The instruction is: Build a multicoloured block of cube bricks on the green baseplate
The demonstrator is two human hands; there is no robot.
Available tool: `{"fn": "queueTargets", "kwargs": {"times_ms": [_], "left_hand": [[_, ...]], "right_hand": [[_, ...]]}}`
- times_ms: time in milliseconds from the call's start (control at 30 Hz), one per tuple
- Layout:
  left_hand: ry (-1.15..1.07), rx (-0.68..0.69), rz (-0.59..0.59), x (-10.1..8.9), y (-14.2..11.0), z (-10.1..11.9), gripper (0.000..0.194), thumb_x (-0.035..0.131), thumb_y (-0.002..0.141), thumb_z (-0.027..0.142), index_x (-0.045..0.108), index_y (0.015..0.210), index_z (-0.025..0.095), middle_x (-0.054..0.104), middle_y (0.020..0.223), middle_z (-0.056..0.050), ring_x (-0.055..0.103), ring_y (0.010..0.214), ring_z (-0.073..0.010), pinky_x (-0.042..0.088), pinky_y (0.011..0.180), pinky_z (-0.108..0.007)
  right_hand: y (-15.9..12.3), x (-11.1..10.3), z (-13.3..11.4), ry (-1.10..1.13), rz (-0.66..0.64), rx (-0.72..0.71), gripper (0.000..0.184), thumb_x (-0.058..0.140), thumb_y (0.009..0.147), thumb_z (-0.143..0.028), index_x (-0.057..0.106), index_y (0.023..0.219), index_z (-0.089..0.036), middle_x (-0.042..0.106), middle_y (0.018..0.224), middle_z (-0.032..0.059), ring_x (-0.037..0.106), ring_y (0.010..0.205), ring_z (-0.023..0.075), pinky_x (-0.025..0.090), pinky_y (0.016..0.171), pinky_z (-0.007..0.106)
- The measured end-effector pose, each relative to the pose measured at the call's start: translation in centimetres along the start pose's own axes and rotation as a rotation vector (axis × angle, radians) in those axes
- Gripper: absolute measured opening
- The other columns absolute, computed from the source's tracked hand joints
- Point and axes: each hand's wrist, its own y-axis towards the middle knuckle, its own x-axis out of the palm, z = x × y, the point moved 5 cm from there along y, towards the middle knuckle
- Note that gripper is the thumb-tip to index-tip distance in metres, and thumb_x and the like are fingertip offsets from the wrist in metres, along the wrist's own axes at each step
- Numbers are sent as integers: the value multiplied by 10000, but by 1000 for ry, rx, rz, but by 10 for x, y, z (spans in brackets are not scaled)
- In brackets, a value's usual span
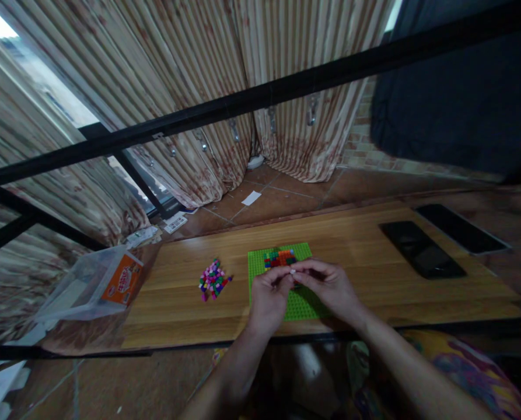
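Observation:
My left hand [271, 291] and my right hand [328, 284] meet over a green studded baseplate [301, 308], both closed in a pinch. Between their fingertips is a small whitish toy brick [292, 271], partly covered by the fingers. Behind the fingers, rows of coloured bricks [280, 258] in red, orange, green, blue and yellow sit on the far part of the plate; my hands hide some of them. To the left lies a loose heap of small bricks [214, 280], mostly pink and purple with other colours mixed in.
The wooden table [177, 318] carries a black phone-like slab [422, 249] at right, with another dark flat panel [461, 228] beyond it. A clear plastic bin [85, 286] with an orange label stands off the left end. A dark metal bar [225, 108] crosses before the curtains [199, 58].

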Motion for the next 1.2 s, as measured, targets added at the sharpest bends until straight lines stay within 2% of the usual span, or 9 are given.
{"fn": "queueTargets", "kwargs": {"times_ms": [167, 267, 333, 433, 533, 600, 733, 900, 1200], "left_hand": [[-93, -46, 35, 6, 1, -4, 162, 644, 744, 226, 708, 885, 177, 744, 845, -32, 669, 724, -144, 543, 712, -275], [-54, -47, 59, 3, 0, -4, 203, 629, 755, 200, 684, 950, 176, 744, 852, -45, 685, 742, -153, 549, 716, -277], [31, -26, 110, -8, -1, -2, 217, 618, 770, 191, 672, 980, 187, 746, 872, -45, 691, 770, -152, 547, 754, -278], [161, 3, 242, -34, 0, -6, 209, 609, 776, 183, 664, 978, 189, 742, 880, -41, 689, 801, -148, 535, 788, -271], [239, -18, 338, -57, 3, -17, 208, 601, 772, 173, 661, 971, 173, 730, 835, -36, 680, 777, -146, 532, 760, -265], [271, -37, 354, -64, 5, -25, 205, 596, 775, 166, 665, 969, 169, 729, 852, -40, 677, 786, -144, 531, 762, -264], [281, -87, 307, -61, 7, -36, 220, 589, 782, 154, 673, 985, 163, 733, 883, -43, 674, 794, -141, 529, 778, -266], [264, -99, 241, -52, 9, -38, 192, 569, 811, 182, 683, 965, 174, 735, 882, -31, 669, 792, -139, 530, 769, -259], [210, -108, 240, -51, 10, -42, 206, 565, 835, 261, 680, 979, 171, 732, 882, -35, 668, 790, -143, 537, 768, -270]], "right_hand": [[1, -1, 0, -17, 24, -52, 192, 730, 724, -411, 751, 801, -237, 696, 748, 18, 639, 692, 160, 526, 662, 289], [2, -5, 5, -81, 28, -67, 188, 703, 755, -406, 744, 792, -226, 706, 782, 30, 645, 732, 174, 523, 709, 311], [4, -10, 13, -158, 52, -68, 201, 685, 772, -410, 743, 805, -221, 716, 827, 44, 649, 783, 193, 517, 750, 337], [7, -16, 24, -285, 57, -52, 218, 658, 793, -417, 745, 834, -222, 719, 863, 53, 648, 808, 207, 506, 759, 352], [7, -12, 27, -380, 1, -68, 212, 622, 820, -401, 746, 843, -231, 716, 863, 53, 649, 809, 207, 500, 752, 346], [6, -8, 25, -415, -14, -95, 203, 609, 828, -383, 746, 837, -234, 716, 856, 52, 655, 808, 207, 500, 752, 343], [6, -3, 20, -478, 9, -122, 189, 594, 833, -355, 747, 837, -244, 721, 842, 43, 667, 786, 200, 502, 738, 331], [6, -1, 18, -529, 19, -136, 171, 596, 826, -337, 746, 821, -255, 736, 847, 34, 678, 776, 198, 507, 738, 324], [4, -6, 25, -500, 48, -61, 209, 587, 819, -370, 741, 868, -237, 750, 857, 38, 679, 737, 202, 518, 691, 321]]}}
